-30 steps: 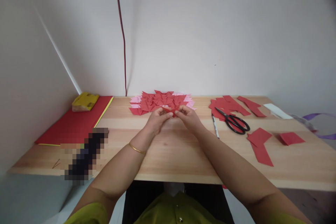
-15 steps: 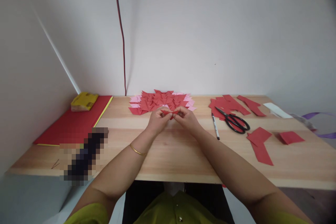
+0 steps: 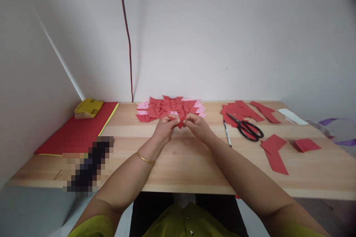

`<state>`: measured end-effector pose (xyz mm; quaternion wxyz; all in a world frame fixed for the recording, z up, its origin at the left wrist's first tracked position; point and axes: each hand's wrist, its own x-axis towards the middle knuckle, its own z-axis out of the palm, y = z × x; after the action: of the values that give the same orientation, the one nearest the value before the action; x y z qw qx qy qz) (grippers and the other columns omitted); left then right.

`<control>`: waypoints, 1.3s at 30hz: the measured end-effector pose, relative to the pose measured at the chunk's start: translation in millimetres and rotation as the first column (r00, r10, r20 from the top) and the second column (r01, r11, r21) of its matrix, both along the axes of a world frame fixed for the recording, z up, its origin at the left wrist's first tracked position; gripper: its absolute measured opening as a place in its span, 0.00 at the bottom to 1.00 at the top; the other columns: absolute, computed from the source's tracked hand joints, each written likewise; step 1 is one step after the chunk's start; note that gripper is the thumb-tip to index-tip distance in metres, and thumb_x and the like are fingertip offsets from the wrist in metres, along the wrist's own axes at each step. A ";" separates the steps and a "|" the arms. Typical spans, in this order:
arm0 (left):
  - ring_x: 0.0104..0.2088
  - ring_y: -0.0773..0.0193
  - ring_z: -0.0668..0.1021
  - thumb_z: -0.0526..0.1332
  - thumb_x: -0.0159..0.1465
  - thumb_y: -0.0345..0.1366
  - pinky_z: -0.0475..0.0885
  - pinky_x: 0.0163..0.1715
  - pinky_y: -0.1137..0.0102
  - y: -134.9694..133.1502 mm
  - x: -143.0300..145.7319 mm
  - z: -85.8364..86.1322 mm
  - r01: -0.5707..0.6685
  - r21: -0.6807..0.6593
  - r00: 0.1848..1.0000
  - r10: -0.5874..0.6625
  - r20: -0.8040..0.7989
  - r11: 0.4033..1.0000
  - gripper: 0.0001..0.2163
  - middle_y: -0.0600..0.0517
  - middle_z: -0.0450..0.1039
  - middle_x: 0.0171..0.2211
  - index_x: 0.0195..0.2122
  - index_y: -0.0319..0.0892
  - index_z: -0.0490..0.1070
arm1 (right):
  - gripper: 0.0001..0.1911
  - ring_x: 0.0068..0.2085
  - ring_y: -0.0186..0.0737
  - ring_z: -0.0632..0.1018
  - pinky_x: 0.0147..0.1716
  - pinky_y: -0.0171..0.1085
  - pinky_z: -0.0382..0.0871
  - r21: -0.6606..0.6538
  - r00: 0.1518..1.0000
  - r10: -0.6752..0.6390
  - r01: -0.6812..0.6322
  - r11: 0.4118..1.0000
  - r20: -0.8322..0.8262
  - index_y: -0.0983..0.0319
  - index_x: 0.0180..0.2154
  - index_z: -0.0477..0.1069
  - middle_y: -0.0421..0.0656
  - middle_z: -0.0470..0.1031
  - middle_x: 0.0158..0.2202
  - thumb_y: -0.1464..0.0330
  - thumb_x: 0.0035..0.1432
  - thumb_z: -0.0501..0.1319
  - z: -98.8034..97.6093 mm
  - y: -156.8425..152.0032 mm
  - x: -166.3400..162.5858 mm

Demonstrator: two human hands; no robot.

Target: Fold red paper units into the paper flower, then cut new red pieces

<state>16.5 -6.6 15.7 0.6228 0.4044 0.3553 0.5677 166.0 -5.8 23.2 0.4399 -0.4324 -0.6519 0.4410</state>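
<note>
Between my two hands is a small piece of folded red paper (image 3: pixel 180 122), its pointed lower end hanging down. My left hand (image 3: pixel 166 125) pinches its left side with thumb and fingers. On the other side, my right hand (image 3: pixel 196 124) grips it the same way. Fingers cover much of the paper, so the full fold does not show. Just behind the hands lies a pile of folded red and pink paper pieces (image 3: pixel 169 106), spread near the wall.
On the right are black-handled scissors (image 3: pixel 247 129), a marker (image 3: pixel 227 133), cut red paper (image 3: pixel 241 111), an angled red sheet (image 3: pixel 276 155) and a folded red square (image 3: pixel 307 144). At left, a yellow packet (image 3: pixel 89 108) rests on red sheets (image 3: pixel 72 133). A dark pixelated object (image 3: pixel 91 164) lies nearer.
The folded red paper has turned between my fingers, so its pointed lower end shows more. Both hands stay in nearly the same place, slightly farther apart. The other items lie as before.
</note>
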 end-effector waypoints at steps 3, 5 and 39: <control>0.23 0.70 0.70 0.68 0.44 0.33 0.66 0.27 0.71 0.0 -1.1 2.8 -0.020 -0.019 1.000 0.020 0.007 1.000 0.08 0.56 0.68 0.20 0.23 0.38 0.69 | 0.08 0.32 0.34 0.73 0.37 0.36 0.66 -0.015 0.994 0.075 -0.077 0.997 -0.085 0.61 0.28 0.69 0.39 0.73 0.28 0.63 0.54 0.58 0.4 -0.4 -0.1; 0.23 0.70 0.71 0.67 0.46 0.33 0.66 0.28 0.71 -0.4 -1.7 3.7 -0.051 0.003 0.998 0.051 -0.037 0.999 0.08 0.56 0.68 0.20 0.22 0.39 0.69 | 0.09 0.34 0.35 0.74 0.39 0.37 0.67 -0.019 0.985 0.097 -0.100 0.995 -0.143 0.61 0.32 0.70 0.40 0.74 0.31 0.62 0.53 0.60 -1.9 0.2 -1.0; 0.27 0.68 0.72 0.67 0.51 0.39 0.66 0.33 0.71 -3.1 -5.1 6.9 -0.027 0.132 0.978 0.054 -0.200 0.991 0.08 0.53 0.72 0.24 0.24 0.39 0.72 | 0.11 0.35 0.35 0.74 0.38 0.38 0.69 0.052 0.970 0.086 -0.076 0.996 -0.228 0.60 0.38 0.70 0.41 0.73 0.32 0.62 0.53 0.61 -7.5 2.1 2.0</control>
<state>11.4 -9.7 22.6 0.5442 0.4921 0.3879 0.5578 168.0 -3.7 15.7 0.5034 -0.3417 -0.6229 0.4917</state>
